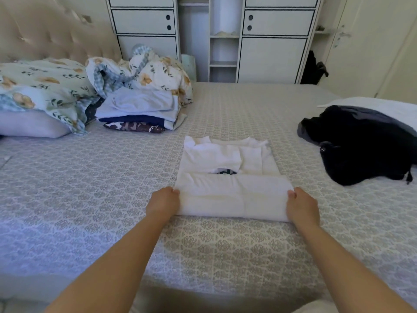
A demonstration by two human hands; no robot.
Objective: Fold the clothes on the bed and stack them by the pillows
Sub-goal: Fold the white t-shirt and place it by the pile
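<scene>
The left hand (163, 201) and right hand (302, 205) each pinch an end of the near fold of the white T-shirt (230, 177), thumbs on top; the fingers underneath are hidden. The shirt lies mid-bed (112, 177), light, limp and probably easy to crease, best held at both fold corners. Beyond, left, waits the folded stack (140, 109) beside the pillows (33, 125).

Both bare forearms reach in from the bottom corners of the frame and converge toward the centre. The left hand (163, 201) sits just left of centre, knuckles up, fingers curled and gripping. The right hand (302, 205) mirrors it just right of centre, thumb on top, fingers tucked under, pinching.
</scene>
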